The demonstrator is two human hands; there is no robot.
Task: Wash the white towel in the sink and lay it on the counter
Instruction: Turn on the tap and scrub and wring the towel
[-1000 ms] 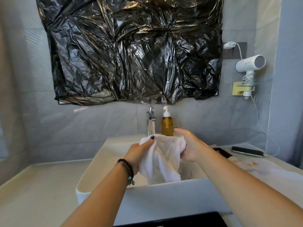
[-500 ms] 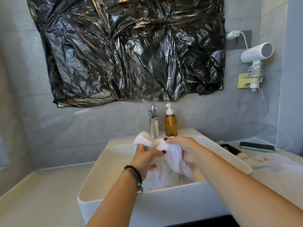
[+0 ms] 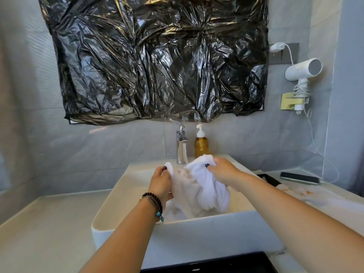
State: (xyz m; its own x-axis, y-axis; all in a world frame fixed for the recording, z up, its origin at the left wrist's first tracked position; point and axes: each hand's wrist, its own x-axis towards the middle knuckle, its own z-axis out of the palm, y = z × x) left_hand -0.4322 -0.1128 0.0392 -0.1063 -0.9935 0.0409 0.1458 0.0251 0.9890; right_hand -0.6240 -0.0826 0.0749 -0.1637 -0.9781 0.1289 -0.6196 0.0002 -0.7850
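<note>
The white towel (image 3: pixel 204 186) hangs bunched over the white rectangular sink (image 3: pixel 126 198), its lower end drooping into the basin. My left hand (image 3: pixel 160 184) grips its left edge, a beaded bracelet on the wrist. My right hand (image 3: pixel 222 171) clutches the upper right fold. Both hands hold the towel in front of the chrome faucet (image 3: pixel 181 146). No running water is visible.
An amber soap pump bottle (image 3: pixel 201 143) stands beside the faucet. The counter (image 3: pixel 49 223) stretches left of the sink; on the right lie a stained white cloth (image 3: pixel 307 196) and a phone (image 3: pixel 299 177). A hair dryer (image 3: pixel 302 72) hangs on the wall. Black plastic (image 3: pixel 157 60) covers the mirror.
My hands have moved apart, spreading the towel from a tight bunch. The towel sits lower over the basin, and the camera has tilted slightly.
</note>
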